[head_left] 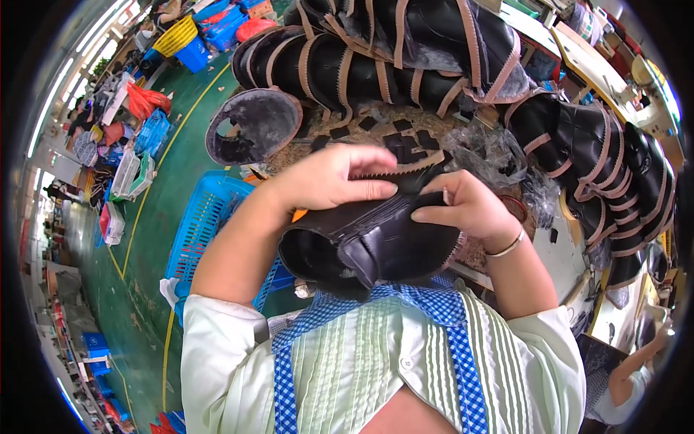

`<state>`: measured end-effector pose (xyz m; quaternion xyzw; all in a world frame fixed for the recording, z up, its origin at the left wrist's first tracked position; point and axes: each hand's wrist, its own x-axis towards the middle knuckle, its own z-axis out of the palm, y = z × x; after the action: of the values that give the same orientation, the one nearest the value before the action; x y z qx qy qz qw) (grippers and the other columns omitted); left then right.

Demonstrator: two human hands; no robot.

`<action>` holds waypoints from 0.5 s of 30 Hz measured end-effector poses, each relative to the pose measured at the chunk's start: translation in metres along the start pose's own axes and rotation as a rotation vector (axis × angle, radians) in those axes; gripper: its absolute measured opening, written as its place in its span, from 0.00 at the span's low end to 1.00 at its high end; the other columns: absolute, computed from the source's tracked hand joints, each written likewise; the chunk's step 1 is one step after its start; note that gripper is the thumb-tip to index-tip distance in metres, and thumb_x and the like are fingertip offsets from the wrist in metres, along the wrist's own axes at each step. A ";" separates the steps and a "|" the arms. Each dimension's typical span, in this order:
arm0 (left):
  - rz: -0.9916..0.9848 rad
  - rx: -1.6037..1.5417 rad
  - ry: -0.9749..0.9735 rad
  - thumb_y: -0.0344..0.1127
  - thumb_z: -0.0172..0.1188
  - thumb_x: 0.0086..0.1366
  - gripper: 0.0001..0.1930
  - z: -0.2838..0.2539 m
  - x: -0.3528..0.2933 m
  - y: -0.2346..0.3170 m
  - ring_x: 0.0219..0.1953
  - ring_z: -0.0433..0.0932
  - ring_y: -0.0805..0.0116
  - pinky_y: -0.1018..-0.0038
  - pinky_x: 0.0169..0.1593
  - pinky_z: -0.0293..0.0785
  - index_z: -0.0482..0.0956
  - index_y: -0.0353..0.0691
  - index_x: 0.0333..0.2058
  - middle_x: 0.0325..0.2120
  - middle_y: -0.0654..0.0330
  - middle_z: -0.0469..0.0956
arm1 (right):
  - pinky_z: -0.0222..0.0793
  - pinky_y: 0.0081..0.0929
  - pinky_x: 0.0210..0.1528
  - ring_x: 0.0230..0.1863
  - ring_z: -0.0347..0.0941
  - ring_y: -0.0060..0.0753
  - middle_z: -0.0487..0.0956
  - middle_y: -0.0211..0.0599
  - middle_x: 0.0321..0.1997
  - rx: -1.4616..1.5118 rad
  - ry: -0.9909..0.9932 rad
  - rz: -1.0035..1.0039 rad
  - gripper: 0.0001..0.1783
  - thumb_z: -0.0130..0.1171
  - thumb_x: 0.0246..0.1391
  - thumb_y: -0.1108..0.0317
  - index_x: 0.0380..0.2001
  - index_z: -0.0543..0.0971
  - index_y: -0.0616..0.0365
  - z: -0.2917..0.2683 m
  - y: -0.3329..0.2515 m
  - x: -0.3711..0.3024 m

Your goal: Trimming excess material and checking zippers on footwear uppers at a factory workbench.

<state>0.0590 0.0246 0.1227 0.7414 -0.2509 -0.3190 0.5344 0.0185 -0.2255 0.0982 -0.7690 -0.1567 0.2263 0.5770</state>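
Close in front of my chest I hold a black leather boot upper (419, 249), lying sideways with its wide opening toward the left. A seam or zip-like strip runs along it, and a tan saw-toothed edge shows at the far side. My left hand (336, 176) rests on its far edge, thumb pressed along the leather and fingers bent over the saw-toothed strip. On the right, my right hand (468, 208) pinches the upper's edge between thumb and fingers. What lies under the fingertips is hidden.
Long nested rows of black uppers (311, 69) cover the far bench, and more uppers (578, 145) curve down the right. Small black squares (405, 141) and clear plastic (488, 155) lie behind my hands. A round grey-lined tub (249, 130) and blue basket (191, 239) stand left.
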 end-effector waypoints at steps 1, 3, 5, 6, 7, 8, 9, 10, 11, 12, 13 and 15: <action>-0.017 0.053 -0.045 0.31 0.65 0.59 0.22 0.002 0.006 -0.012 0.47 0.73 0.74 0.76 0.53 0.68 0.71 0.35 0.52 0.44 0.61 0.76 | 0.52 0.16 0.21 0.20 0.58 0.09 0.65 0.18 0.16 -0.115 0.030 0.031 0.17 0.72 0.43 0.65 0.34 0.81 0.64 0.001 -0.005 -0.002; 0.066 -0.163 -0.015 0.30 0.69 0.55 0.21 0.011 0.012 -0.044 0.44 0.74 0.74 0.76 0.51 0.68 0.74 0.34 0.46 0.40 0.61 0.77 | 0.65 0.18 0.27 0.24 0.69 0.16 0.73 0.29 0.20 -0.213 0.273 -0.193 0.16 0.71 0.43 0.68 0.35 0.80 0.64 0.001 0.028 -0.006; 0.155 -0.309 0.113 0.26 0.69 0.54 0.21 0.015 0.003 -0.058 0.43 0.74 0.75 0.77 0.50 0.69 0.73 0.37 0.46 0.39 0.63 0.77 | 0.73 0.22 0.36 0.33 0.78 0.27 0.80 0.39 0.32 -0.281 0.533 -0.243 0.16 0.69 0.44 0.72 0.37 0.79 0.64 -0.006 0.043 -0.018; 0.115 -0.290 0.162 0.24 0.68 0.54 0.20 0.013 -0.004 -0.064 0.42 0.74 0.78 0.79 0.48 0.69 0.72 0.39 0.45 0.37 0.66 0.76 | 0.73 0.25 0.35 0.32 0.78 0.34 0.80 0.41 0.33 -0.486 0.682 -0.261 0.15 0.69 0.45 0.70 0.37 0.79 0.62 -0.015 0.054 -0.027; 0.115 -0.298 0.165 0.24 0.68 0.54 0.20 0.013 -0.011 -0.066 0.42 0.74 0.78 0.79 0.48 0.69 0.72 0.39 0.45 0.37 0.66 0.76 | 0.74 0.30 0.38 0.36 0.78 0.42 0.80 0.43 0.36 -0.646 0.732 -0.163 0.14 0.67 0.45 0.70 0.37 0.79 0.62 -0.025 0.064 -0.040; 0.113 -0.310 0.192 0.24 0.67 0.54 0.19 0.014 -0.014 -0.066 0.41 0.73 0.79 0.80 0.47 0.69 0.73 0.40 0.44 0.36 0.66 0.76 | 0.72 0.32 0.42 0.38 0.77 0.45 0.79 0.43 0.38 -0.815 0.721 -0.084 0.16 0.64 0.46 0.72 0.40 0.78 0.61 -0.036 0.078 -0.056; 0.109 -0.323 0.226 0.24 0.67 0.55 0.18 0.016 -0.017 -0.066 0.40 0.73 0.81 0.81 0.45 0.69 0.73 0.40 0.44 0.36 0.67 0.76 | 0.71 0.35 0.45 0.40 0.75 0.49 0.79 0.44 0.39 -0.981 0.699 -0.007 0.17 0.62 0.47 0.74 0.44 0.77 0.60 -0.042 0.092 -0.069; 0.128 -0.342 0.240 0.25 0.65 0.57 0.15 0.018 -0.017 -0.068 0.38 0.72 0.83 0.81 0.44 0.69 0.73 0.40 0.43 0.35 0.68 0.76 | 0.66 0.42 0.53 0.48 0.70 0.57 0.76 0.48 0.46 -1.013 0.649 0.097 0.23 0.60 0.45 0.75 0.48 0.73 0.60 -0.040 0.103 -0.077; 0.105 -0.354 0.237 0.27 0.63 0.60 0.12 0.017 -0.018 -0.069 0.37 0.72 0.83 0.82 0.43 0.69 0.73 0.40 0.42 0.34 0.68 0.76 | 0.66 0.42 0.53 0.48 0.70 0.57 0.76 0.48 0.46 -1.011 0.638 0.096 0.23 0.60 0.45 0.75 0.48 0.73 0.60 -0.037 0.114 -0.080; 0.083 -0.365 0.236 0.29 0.61 0.62 0.10 0.015 -0.018 -0.069 0.36 0.72 0.83 0.82 0.42 0.69 0.74 0.40 0.42 0.34 0.69 0.76 | 0.65 0.42 0.54 0.50 0.69 0.57 0.74 0.50 0.48 -1.105 0.679 0.091 0.24 0.60 0.44 0.76 0.49 0.72 0.61 -0.034 0.126 -0.080; 0.134 -0.360 0.286 0.38 0.57 0.67 0.08 0.016 -0.013 -0.071 0.32 0.72 0.83 0.83 0.37 0.68 0.75 0.39 0.36 0.29 0.69 0.75 | 0.64 0.43 0.54 0.51 0.68 0.57 0.73 0.51 0.50 -1.199 0.718 0.081 0.25 0.59 0.43 0.77 0.49 0.71 0.62 -0.032 0.132 -0.080; -0.086 -0.622 0.188 0.46 0.57 0.67 0.15 0.007 -0.015 -0.064 0.27 0.70 0.84 0.84 0.34 0.65 0.75 0.40 0.29 0.22 0.71 0.72 | 0.64 0.41 0.54 0.51 0.67 0.56 0.71 0.52 0.52 -1.177 0.679 0.087 0.26 0.59 0.40 0.79 0.48 0.71 0.63 -0.030 0.122 -0.081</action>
<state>0.0458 0.0502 0.0629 0.5786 -0.0594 -0.3329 0.7422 -0.0363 -0.3253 0.0022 -0.9888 -0.0328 -0.1275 0.0699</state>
